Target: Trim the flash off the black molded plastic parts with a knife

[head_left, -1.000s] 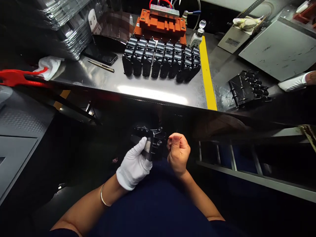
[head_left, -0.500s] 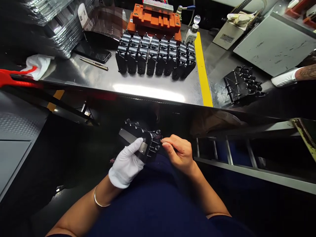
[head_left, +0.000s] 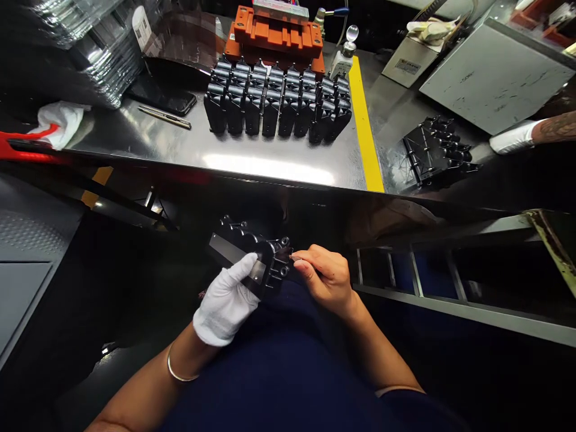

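My left hand [head_left: 227,300], in a white glove, grips a black molded plastic part [head_left: 252,243] above my lap. Its thumb presses on a flat grey metal strip [head_left: 227,249] along the part's face. Ribs and round screw bosses stick out at the part's right end. There my bare right hand [head_left: 326,276] is closed in a pinch between thumb and forefinger. A small, thin, dark piece [head_left: 285,253] shows between those fingertips and the bosses; its kind is too small to make out.
On the steel bench, several black plastic parts [head_left: 272,108] stand in a row before an orange fixture [head_left: 276,33]. A pen [head_left: 164,117] and phone [head_left: 166,96] lie left. Beyond the yellow tape [head_left: 365,132] are another black part [head_left: 434,153] and a co-worker's gloved hand [head_left: 513,138].
The camera view has shifted slightly, so the bench items sit a little further left. The left hand and black part moved slightly left; the right hand keeps its pinch nearly in place.
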Demonstrator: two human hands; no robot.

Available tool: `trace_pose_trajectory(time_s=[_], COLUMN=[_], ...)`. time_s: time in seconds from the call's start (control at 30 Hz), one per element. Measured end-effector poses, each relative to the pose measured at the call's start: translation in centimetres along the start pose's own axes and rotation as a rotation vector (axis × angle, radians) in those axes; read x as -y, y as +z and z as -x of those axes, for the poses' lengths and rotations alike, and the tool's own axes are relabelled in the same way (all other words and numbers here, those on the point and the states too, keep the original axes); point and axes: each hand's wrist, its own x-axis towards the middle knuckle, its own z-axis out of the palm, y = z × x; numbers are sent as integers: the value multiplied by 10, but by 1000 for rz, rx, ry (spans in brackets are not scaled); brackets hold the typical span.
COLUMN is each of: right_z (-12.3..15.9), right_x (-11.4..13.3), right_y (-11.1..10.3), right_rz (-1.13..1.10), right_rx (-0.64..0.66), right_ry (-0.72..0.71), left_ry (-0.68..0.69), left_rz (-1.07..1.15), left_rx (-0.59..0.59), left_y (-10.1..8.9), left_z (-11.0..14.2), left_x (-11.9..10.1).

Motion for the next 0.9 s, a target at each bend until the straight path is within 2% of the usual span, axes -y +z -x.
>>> trace_pose_trajectory(time_s=[0.3, 0.5, 0.77, 0.9], right_z=[-1, 2, 2, 1], right_x=[-3, -9, -18, -18], right_y=[0, 7, 24, 34], right_rz=[-3, 5, -18, -43], right_rx=[42, -66, -124, -136], right_ry=[22, -8, 85, 124], left_ry=[72, 112, 151, 138], left_rz=[-131, -246, -258, -210], left_rx=[66, 96, 82, 66], left_y=[0, -1, 0, -7], left_z=[1, 0, -4, -12], left_x=[2, 3, -2, -10])
